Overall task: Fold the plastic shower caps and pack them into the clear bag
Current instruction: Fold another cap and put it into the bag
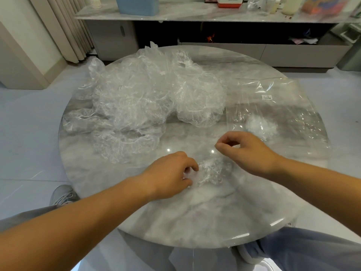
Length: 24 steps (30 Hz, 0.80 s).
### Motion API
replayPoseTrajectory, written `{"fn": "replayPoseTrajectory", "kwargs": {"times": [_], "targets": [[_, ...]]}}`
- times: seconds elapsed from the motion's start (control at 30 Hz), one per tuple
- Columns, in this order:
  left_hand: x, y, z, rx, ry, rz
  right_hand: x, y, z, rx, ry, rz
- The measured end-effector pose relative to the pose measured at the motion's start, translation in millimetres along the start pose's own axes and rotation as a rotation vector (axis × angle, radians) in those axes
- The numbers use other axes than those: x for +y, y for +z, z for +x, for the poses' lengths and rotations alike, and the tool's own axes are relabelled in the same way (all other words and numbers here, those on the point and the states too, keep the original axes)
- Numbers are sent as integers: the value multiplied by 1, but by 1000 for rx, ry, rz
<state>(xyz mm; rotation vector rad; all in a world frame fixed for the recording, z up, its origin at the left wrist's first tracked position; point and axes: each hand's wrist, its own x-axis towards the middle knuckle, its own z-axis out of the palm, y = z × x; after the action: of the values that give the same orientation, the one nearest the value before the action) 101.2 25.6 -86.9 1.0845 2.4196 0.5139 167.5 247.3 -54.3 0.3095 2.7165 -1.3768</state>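
Note:
A small bunched-up shower cap point(212, 171) lies on the round marble table point(195, 222) in front of me. My left hand point(170, 173) grips its left end with curled fingers. My right hand point(248, 149) hovers just above and to the right of the cap, its thumb and forefinger pinched together; whether any film is between them cannot be told. A big loose heap of clear shower caps point(144, 94) covers the far left of the table. The clear bag point(277, 112) lies flat at the right, with a white folded wad point(260, 125) inside it.
A small white label point(266, 97) is stuck on the bag. Behind the table stands a low cabinet point(214, 14) with bottles and boxes on top. My knees and shoes show below the table's near edge.

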Motion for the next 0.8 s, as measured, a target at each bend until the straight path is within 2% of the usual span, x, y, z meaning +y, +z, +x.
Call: {"fn": "replayPoseTrajectory", "kwargs": {"times": [0.13,0.27,0.43,0.57,0.67,0.8], "targets": [[1,-1,2,-46,1,3,1,2,8,-238,129,-90],[0,-4,5,-59,-31,-95,-5,6,9,-307,194,-98],[-2,-8,8,-53,-134,-368,-7,9,7,-387,274,-94],[-1,-6,8,-45,-140,-410,-10,10,4,-342,287,-50],[0,-3,7,-43,-146,-367,-9,10,3,-260,236,102],[1,-5,7,-33,-162,-358,-11,15,0,-230,170,242]]}}
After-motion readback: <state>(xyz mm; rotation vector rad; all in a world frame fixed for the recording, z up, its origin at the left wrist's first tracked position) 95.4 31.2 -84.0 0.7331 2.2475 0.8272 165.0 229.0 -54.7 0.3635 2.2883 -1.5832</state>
